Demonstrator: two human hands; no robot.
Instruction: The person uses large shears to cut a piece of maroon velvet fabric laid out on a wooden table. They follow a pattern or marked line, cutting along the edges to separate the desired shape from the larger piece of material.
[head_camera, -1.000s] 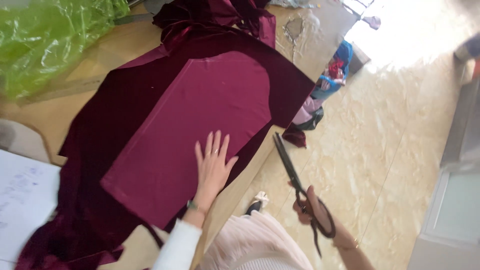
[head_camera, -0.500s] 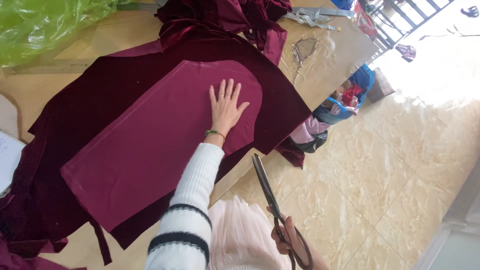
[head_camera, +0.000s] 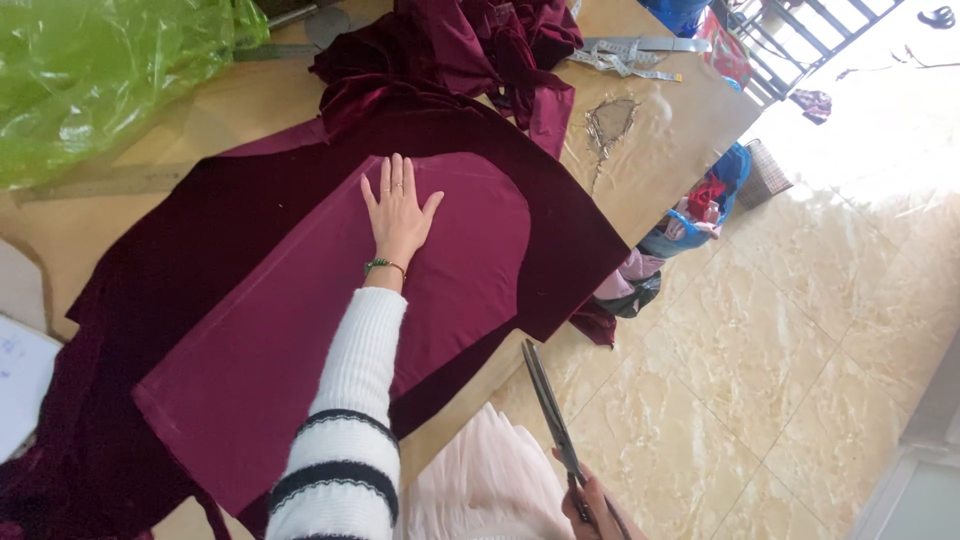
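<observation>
One cut fabric piece (head_camera: 300, 330) lies on one darker velvet cloth (head_camera: 200, 220) on the table (head_camera: 660, 130). The left hand (head_camera: 398, 213) presses it, fingers spread flat; the right hand (head_camera: 598, 510) grips one pair of scissors (head_camera: 550, 410) off the table's edge.

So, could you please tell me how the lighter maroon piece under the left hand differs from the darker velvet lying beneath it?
The lighter maroon piece is matte and reddish; the darker velvet is deeper burgundy with a sheen. The lighter piece lies on top, smooth, with one rounded end; the darker velvet spreads wider all round it and bunches into folds at the far end. The left hand rests flat on the lighter piece only. Both lie on the wooden table.
</observation>
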